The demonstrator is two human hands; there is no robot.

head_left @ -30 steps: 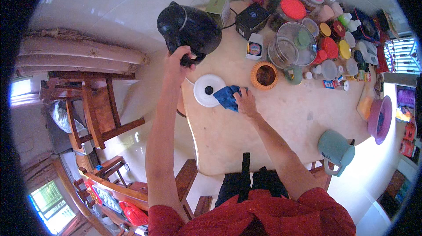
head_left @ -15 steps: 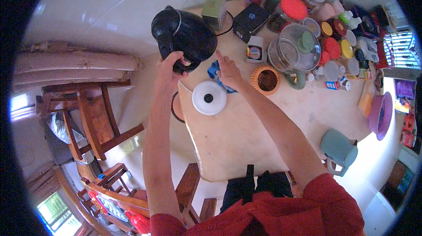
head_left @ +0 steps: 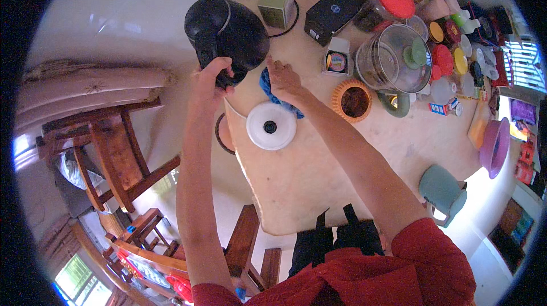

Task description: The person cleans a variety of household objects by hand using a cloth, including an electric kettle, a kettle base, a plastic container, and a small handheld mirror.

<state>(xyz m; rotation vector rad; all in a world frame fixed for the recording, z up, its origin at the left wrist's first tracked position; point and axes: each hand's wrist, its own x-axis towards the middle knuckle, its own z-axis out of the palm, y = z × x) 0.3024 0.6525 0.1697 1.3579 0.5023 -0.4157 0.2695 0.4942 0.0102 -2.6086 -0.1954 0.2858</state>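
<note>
At the left of my feed, a wooden chair (head_left: 122, 152) stands beyond the table (head_left: 319, 175). Next, at the table's far left corner, the left hand (head_left: 215, 80) is closed around the handle of the black kettle (head_left: 245, 35). The kettle is tilted and off the white base (head_left: 256, 133); I cannot tell whether it touches the tabletop.

The base lies flat near the table's left edge, black connector facing up. Just beyond its right side is the blue cloth (head_left: 265, 82), partly covered by the right hand (head_left: 288, 82). That hand is mostly spread, fingers toward the kettle; I cannot tell whether it pinches the cloth or only presses on it.

Farther right stand the orange pot (head_left: 336, 102), then the clear container (head_left: 373, 58); the teal pitcher (head_left: 441, 189) sits near right.

Step in hand, as I judge it: wiping around the base, kettle lifted clear. Next move requirement: hold the kettle steady, secure the cloth under the right fingers, and direct strokes clear of the connector.
</note>
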